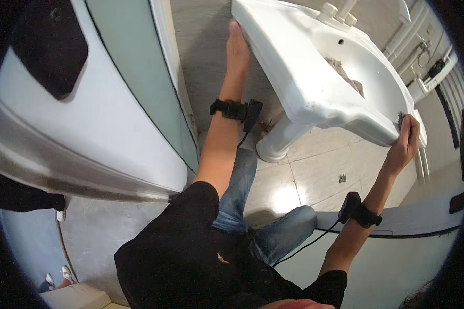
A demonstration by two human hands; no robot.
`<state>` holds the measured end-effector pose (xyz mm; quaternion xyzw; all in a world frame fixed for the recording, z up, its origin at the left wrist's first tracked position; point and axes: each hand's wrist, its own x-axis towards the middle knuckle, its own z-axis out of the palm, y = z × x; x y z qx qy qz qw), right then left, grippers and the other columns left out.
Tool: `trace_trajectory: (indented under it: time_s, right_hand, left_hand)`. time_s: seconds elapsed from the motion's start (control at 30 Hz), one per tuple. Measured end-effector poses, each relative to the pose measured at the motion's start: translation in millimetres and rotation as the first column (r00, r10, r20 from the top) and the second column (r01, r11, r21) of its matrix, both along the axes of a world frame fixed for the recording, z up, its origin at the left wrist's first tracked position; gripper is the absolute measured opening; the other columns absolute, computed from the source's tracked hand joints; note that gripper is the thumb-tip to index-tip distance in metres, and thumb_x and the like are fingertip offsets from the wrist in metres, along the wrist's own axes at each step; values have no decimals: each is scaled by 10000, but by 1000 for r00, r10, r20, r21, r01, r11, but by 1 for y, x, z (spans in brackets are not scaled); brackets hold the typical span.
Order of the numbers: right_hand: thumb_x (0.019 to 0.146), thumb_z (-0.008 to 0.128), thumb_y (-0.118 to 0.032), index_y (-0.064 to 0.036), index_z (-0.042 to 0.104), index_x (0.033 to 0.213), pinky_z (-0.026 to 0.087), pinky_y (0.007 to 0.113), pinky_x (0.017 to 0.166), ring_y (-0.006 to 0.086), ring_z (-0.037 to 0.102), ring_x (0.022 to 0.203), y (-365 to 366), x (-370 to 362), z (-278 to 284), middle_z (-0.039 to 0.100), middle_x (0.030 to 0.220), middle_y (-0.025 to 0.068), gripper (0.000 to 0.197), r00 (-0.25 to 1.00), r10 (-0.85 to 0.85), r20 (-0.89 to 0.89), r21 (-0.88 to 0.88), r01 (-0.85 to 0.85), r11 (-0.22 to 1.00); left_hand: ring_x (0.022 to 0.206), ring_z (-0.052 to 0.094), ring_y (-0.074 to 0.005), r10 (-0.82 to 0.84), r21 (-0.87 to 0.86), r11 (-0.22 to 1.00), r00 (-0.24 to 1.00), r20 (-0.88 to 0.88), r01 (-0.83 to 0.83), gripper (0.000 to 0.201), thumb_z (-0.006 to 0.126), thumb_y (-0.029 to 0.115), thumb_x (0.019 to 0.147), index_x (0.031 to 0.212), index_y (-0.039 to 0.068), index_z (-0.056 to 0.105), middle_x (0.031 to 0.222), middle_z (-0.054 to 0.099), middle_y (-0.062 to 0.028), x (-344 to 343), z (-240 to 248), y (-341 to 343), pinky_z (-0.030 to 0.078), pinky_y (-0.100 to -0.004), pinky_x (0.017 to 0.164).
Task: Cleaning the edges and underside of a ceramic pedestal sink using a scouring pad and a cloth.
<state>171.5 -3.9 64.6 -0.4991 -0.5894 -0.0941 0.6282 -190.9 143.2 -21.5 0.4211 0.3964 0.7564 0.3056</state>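
A white pedestal washbasin (301, 56) stands before me, its round foot (273, 147) on the tiles. My left hand (237, 45) is up against the basin's left edge, its fingers mostly hidden by that edge. At the near right rim, my right hand (404, 141) is closed, fingers curled over the rim. A small dark-grey scouring pad (401, 119), perhaps steel wool, shows at its fingertips, against the rim. In the bowl lies a crumpled greyish-brown cloth (345, 77). Behind the bowl stands a white tap (340, 15).
A white-framed partition with a frosted panel (134, 67) rises close on my left. A curved white edge (397, 221) runs below my right forearm. White pipes (412, 62) line the right wall. A small grey clump (343, 178) lies on the floor. Another person's feet (62, 278) show lower left.
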Motion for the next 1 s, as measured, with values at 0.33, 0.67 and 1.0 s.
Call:
trace_trajectory:
  time_s: [0.33,0.67,1.0]
  right_hand:
    - [985,548,-168,17,662,990,445,282,851,158,579,882,1,2,-3,646,930,81,217,998,-33,57,-1,33,999]
    - [987,560,-198,20,668,1011,443,277,851,146,579,874,0,6,-2,653,937,75,245,1000,-25,-16,-31,25,999]
    - [988,571,-189,10,682,1049,441,269,883,148,593,905,2,16,-6,667,961,83,236,997,19,-72,13,-19,1000]
  left_hand:
    - [1382,377,-312,-71,82,995,987,143,60,725,218,543,1034,1459,-21,380,1480,408,-224,13,0,-3,260,-368,1139]
    - [1441,214,-340,-117,230,961,980,-164,153,690,224,497,1031,1503,-7,223,1550,225,-211,70,-37,-111,126,-463,1156]
    - [1489,30,-405,-140,247,936,908,-395,251,779,228,529,1007,1548,0,39,1611,17,-234,97,-33,-222,3,-544,1177]
